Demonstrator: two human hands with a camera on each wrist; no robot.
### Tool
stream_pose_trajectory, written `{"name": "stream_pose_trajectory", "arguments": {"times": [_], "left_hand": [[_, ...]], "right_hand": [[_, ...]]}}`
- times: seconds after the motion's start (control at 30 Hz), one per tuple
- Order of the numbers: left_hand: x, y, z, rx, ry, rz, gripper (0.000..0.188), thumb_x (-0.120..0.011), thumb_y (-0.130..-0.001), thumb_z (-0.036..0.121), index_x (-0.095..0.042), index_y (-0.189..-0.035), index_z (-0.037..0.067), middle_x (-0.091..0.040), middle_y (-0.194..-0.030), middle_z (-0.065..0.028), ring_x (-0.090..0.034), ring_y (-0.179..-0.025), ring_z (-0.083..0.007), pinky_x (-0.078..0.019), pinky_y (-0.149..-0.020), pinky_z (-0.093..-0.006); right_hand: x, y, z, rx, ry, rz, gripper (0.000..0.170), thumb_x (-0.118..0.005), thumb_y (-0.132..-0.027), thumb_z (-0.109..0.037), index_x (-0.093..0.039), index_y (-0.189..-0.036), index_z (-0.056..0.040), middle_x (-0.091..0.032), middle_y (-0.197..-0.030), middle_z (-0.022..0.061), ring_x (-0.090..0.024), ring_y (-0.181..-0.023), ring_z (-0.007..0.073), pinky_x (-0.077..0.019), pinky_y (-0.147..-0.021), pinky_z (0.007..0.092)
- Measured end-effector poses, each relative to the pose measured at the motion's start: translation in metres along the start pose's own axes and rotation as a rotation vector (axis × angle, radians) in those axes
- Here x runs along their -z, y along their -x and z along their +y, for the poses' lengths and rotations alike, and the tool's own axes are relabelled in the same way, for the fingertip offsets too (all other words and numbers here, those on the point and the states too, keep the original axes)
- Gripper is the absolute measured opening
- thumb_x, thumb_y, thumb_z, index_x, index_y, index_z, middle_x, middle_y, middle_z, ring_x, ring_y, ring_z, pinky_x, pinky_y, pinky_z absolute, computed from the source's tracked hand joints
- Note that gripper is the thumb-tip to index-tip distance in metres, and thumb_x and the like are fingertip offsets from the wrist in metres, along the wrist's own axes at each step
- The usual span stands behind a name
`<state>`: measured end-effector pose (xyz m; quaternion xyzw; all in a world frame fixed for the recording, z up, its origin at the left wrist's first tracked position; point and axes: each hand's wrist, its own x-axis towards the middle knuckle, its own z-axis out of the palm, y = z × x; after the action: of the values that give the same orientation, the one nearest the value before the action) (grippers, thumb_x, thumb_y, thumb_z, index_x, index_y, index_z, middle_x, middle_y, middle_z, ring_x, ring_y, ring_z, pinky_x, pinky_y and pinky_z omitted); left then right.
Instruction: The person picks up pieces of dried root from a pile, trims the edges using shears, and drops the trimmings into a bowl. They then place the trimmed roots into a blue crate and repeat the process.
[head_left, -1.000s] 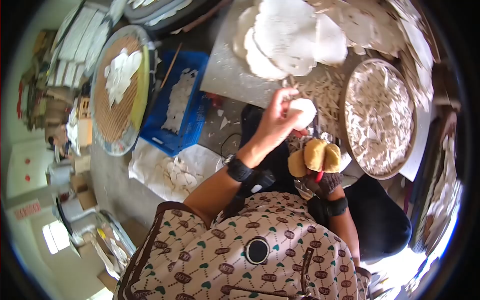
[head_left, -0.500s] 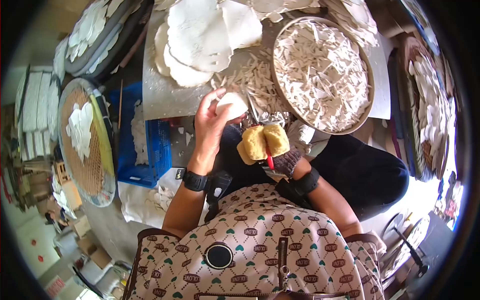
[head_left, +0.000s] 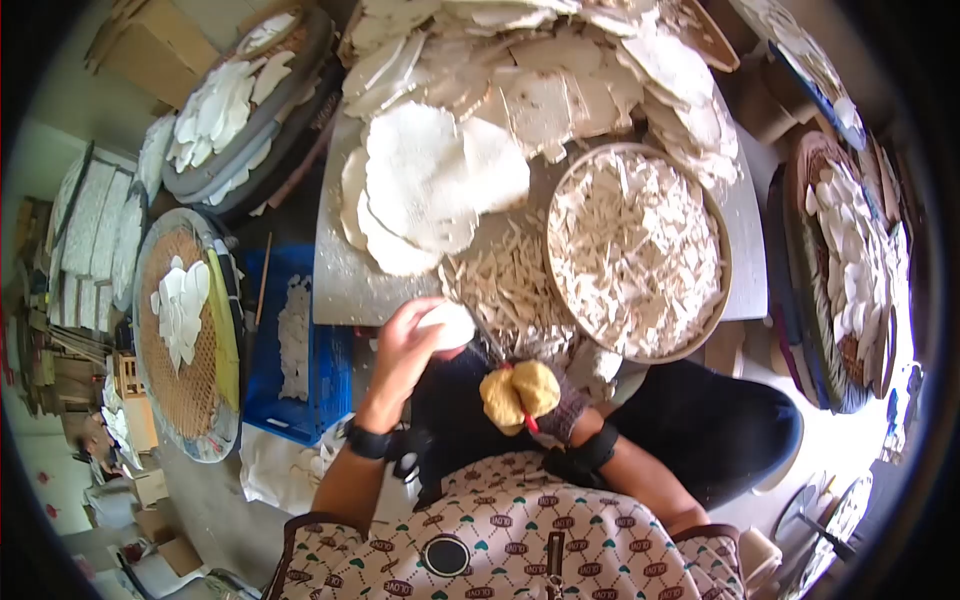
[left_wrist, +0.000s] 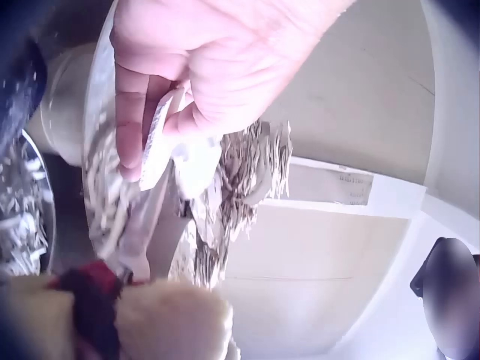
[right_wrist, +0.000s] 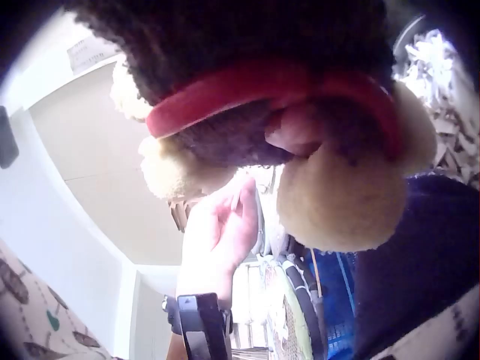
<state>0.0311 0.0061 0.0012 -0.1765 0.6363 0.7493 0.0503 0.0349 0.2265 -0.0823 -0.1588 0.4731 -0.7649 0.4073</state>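
Between the fingers point(left_wrist: 130, 127) of the left hand point(head_left: 398, 355), a white slice point(head_left: 450, 325).

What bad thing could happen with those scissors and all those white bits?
The red-handled scissors might nick the bare left hand, since it holds a white piece close to them. The round tray seems to jut past the edge of the table, so a bump could spill its chips.

Repeated brown oval badges point(head_left: 516, 548) on the patterned apron point(head_left: 492, 568) read "LOVE" after an unclear first letter. Small print point(left_wrist: 351, 178) on a pale panel point(left_wrist: 311, 184), left wrist view, is illegible.
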Motion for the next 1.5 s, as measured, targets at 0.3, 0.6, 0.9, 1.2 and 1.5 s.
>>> {"name": "stream_pose_trajectory", "arguments": {"times": [0.3, 0.6, 0.9, 1.2, 1.5], "left_hand": [[0.176, 0.015, 0.073, -0.408, -1.138, 0.486, 0.031, -0.068, -0.070, 0.004, -0.060, -0.100, 0.002, -0.059, -0.101, -0.0138, -0.053, -0.102, -0.0296, -0.0403, -0.090, -0.0343], [-0.010, -0.190, 0.139, -0.833, -1.110, 0.140, 0.009, -0.061, -0.074, 0.009, -0.064, -0.080, 0.003, -0.063, -0.085, -0.0142, -0.062, -0.082, -0.0280, -0.0477, -0.072, -0.0340], [-0.053, -0.308, 0.128, -0.724, -1.874, 0.062, 0.014, -0.056, -0.069, 0.006, -0.067, -0.078, 0.003, -0.064, -0.085, -0.0161, -0.062, -0.080, -0.0313, -0.0504, -0.071, -0.0390], [-0.011, -0.239, 0.154, -1.013, -1.003, 0.228, 0.007, -0.061, -0.075, 0.003, -0.061, -0.082, 0.003, -0.062, -0.081, -0.0089, -0.062, -0.071, -0.0246, -0.0500, -0.063, -0.0308], [-0.027, -0.211, 0.163, -1.058, -0.352, 0.204, 0.018, -0.054, -0.086, 0.002, -0.051, -0.103, 0.000, -0.061, -0.092, -0.0082, -0.059, -0.079, -0.0120, -0.0477, -0.070, -0.0230]], "right_hand": [[0.019, 0.006, 0.020, 0.126, 0.243, 0.046, 0.021, -0.054, -0.087, -0.009, -0.054, -0.106, -0.0030, -0.060, -0.103, 0.0082, -0.057, -0.097, 0.0183, -0.0467, -0.083, 0.0300], [0.021, 0.012, 0.025, -0.040, -0.023, 0.066, 0.022, -0.052, -0.089, -0.015, -0.055, -0.106, -0.0015, -0.060, -0.104, 0.0079, -0.059, -0.094, 0.0182, -0.0474, -0.086, 0.0318], [0.037, -0.007, 0.064, 0.023, 0.384, 0.147, 0.018, -0.059, -0.077, -0.015, -0.060, -0.090, -0.0031, -0.061, -0.086, 0.0156, -0.059, -0.084, 0.0306, -0.0480, -0.075, 0.0354], [0.016, -0.003, 0.011, -0.067, -0.279, 0.045, 0.026, -0.061, -0.083, -0.018, -0.057, -0.103, -0.0013, -0.062, -0.100, 0.0122, -0.061, -0.092, 0.0226, -0.0490, -0.080, 0.0322], [0.014, -0.002, 0.004, -0.123, -0.249, 0.012, 0.027, -0.058, -0.088, -0.018, -0.054, -0.106, 0.0014, -0.059, -0.105, 0.0105, -0.058, -0.096, 0.0178, -0.0482, -0.085, 0.0310]]}}
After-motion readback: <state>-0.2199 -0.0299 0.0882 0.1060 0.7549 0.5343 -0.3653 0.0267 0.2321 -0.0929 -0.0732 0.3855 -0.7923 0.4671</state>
